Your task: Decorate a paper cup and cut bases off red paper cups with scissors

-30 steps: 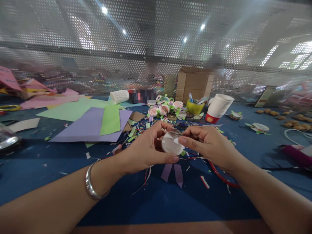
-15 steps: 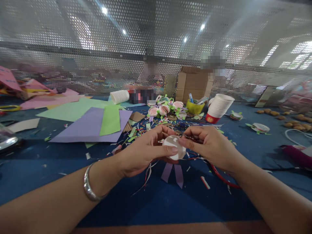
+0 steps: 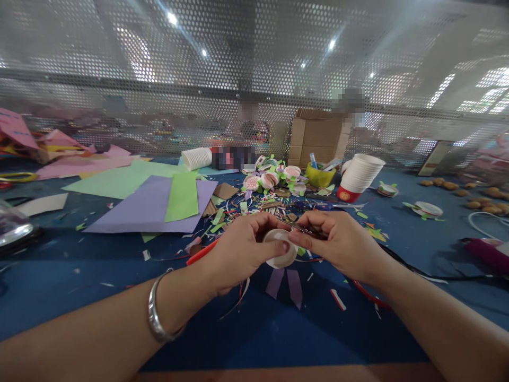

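Near the middle of the table, my left hand pinches a small white round paper cup base, its thumb lying across the face. My right hand closes on a slim metal tool, whose tip reaches over the upper edge of the cup base. Most of that tool is hidden by my fingers, and its exact kind cannot be made out. On the blue table just below the cup base lie two purple paper strips. Paper scraps are scattered behind my hands.
Purple paper and a green strip lie at left. Behind my hands are a pile of decorated cup bases, a yellow-green container with pens, stacked paper cups and a cardboard box. A perforated screen stands behind.
The cup base has turned and tipped in my left hand, showing more of its hollow side. The metal tool has shifted and shows more clearly. An orange-red object now shows behind my left wrist.
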The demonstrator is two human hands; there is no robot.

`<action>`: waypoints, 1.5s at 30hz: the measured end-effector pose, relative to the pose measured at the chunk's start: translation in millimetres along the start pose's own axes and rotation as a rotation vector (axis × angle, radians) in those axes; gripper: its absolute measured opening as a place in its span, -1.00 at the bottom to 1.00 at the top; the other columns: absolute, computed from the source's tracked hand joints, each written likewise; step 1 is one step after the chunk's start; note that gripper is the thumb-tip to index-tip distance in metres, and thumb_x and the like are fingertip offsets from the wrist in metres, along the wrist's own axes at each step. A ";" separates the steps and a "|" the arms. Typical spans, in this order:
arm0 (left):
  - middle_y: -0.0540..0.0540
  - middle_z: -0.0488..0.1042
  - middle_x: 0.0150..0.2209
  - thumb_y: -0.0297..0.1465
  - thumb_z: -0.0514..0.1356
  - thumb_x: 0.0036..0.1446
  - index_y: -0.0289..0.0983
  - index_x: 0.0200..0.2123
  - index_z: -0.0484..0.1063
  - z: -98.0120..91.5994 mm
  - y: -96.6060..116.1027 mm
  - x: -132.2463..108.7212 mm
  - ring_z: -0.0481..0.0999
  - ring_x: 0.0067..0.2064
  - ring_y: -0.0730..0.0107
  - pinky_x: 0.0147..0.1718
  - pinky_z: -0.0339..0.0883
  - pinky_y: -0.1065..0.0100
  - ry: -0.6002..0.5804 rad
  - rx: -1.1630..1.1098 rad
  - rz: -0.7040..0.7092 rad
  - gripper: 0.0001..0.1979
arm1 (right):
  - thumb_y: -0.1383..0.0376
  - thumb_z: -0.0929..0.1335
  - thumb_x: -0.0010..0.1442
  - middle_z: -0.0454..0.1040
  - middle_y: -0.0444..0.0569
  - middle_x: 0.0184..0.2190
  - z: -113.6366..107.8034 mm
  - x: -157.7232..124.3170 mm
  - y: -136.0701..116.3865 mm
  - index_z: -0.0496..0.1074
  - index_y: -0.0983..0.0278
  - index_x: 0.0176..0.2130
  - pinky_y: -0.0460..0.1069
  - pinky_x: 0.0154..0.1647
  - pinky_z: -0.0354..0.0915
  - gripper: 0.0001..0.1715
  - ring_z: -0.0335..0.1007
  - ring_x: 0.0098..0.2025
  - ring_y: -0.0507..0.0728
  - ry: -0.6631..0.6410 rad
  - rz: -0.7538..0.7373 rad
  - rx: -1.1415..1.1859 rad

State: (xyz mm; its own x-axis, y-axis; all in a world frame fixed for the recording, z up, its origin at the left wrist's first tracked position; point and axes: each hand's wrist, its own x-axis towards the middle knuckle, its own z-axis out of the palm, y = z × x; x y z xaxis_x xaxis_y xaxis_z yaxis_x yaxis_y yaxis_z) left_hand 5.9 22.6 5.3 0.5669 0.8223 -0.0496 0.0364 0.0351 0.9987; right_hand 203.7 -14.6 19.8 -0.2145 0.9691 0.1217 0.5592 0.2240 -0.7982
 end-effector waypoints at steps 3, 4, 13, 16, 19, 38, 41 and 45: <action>-0.03 0.52 -0.27 -0.40 0.41 -0.03 -0.30 -0.20 0.49 0.8 0.7 -0.3 0.49 -0.25 0.39 -0.21 0.30 0.33 0.005 -0.028 0.002 -0.70 | 0.05 0.41 0.25 0.40 -0.15 -0.49 0.2 -0.4 -1.3 0.50 0.30 -0.34 -0.10 -0.49 0.13 -0.64 0.19 -0.47 0.00 0.006 0.012 0.013; -0.02 0.52 -0.28 -0.40 0.42 -0.04 -0.31 -0.21 0.49 1.5 0.9 -0.5 0.48 -0.25 0.41 -0.21 0.30 0.34 0.005 -0.043 0.004 -0.70 | 0.05 0.41 0.25 0.39 -0.16 -0.50 0.1 -0.5 -1.5 0.49 0.30 -0.35 -0.10 -0.49 0.12 -0.64 0.18 -0.47 -0.01 0.008 0.016 0.019; -0.05 0.55 -0.24 -0.39 0.43 -0.04 -0.31 -0.22 0.51 6.5 0.8 -0.4 0.52 -0.21 0.37 -0.17 0.35 0.32 0.062 -0.104 0.041 -0.71 | 0.09 0.45 0.21 0.46 -0.16 -0.47 -1.3 -0.1 -2.0 0.52 0.26 -0.34 -0.10 -0.46 0.19 -0.72 0.29 -0.45 0.01 0.019 0.012 0.087; -0.05 0.56 -0.26 -0.38 0.42 -0.02 -0.29 -0.23 0.52 6.1 0.7 -0.2 0.53 -0.23 0.36 -0.18 0.36 0.31 0.082 -0.076 0.065 -0.73 | 0.11 0.44 0.21 0.46 -0.15 -0.48 -1.4 -0.3 -2.0 0.52 0.26 -0.35 -0.10 -0.47 0.19 -0.73 0.28 -0.46 0.01 0.025 -0.008 0.077; -0.04 0.56 -0.28 -0.36 0.43 -0.02 -0.29 -0.24 0.52 5.7 0.6 -0.2 0.53 -0.25 0.37 -0.21 0.36 0.33 0.082 -0.055 0.077 -0.73 | 0.10 0.43 0.23 0.45 -0.14 -0.48 -0.7 -0.8 -2.1 0.52 0.27 -0.36 -0.10 -0.49 0.16 -0.71 0.27 -0.46 0.01 0.031 -0.021 0.071; 0.04 0.54 -0.34 -0.34 0.49 -0.02 -0.27 -0.20 0.47 10.6 -10.3 -2.8 0.48 -0.38 0.55 -0.41 0.35 0.52 0.035 -0.266 0.080 -0.65 | 0.14 0.51 0.16 0.35 -0.20 -0.46 -5.9 -0.9 -3.4 0.47 0.29 -0.36 -0.14 -0.44 0.13 -0.71 0.18 -0.42 -0.03 -0.058 0.031 0.396; 0.05 0.53 -0.35 -0.36 0.50 -0.03 -0.29 -0.22 0.46 12.5 -9.1 -2.9 0.47 -0.37 0.58 -0.40 0.36 0.55 0.053 -0.269 0.089 -0.64 | 0.18 0.54 0.12 0.35 -0.20 -0.45 -6.4 0.4 -4.0 0.46 0.30 -0.37 -0.15 -0.43 0.13 -0.71 0.18 -0.41 -0.04 -0.069 0.042 0.455; 0.06 0.52 -0.34 -0.37 0.50 -0.04 -0.30 -0.22 0.44 14.2 -8.5 -2.4 0.47 -0.36 0.60 -0.39 0.37 0.56 0.055 -0.257 0.098 -0.63 | 0.19 0.55 0.11 0.35 -0.21 -0.46 -8.0 0.7 -5.4 0.46 0.31 -0.38 -0.15 -0.44 0.12 -0.71 0.16 -0.42 -0.05 -0.085 0.057 0.473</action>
State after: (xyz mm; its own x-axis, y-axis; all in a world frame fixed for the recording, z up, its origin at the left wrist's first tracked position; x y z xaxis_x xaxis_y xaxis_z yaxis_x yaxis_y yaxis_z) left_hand 15.9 12.2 -3.2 0.5120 0.8580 0.0410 -0.2307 0.0913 0.9687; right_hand 207.0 -14.3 28.9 -0.2700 0.9621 0.0373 0.1508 0.0805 -0.9853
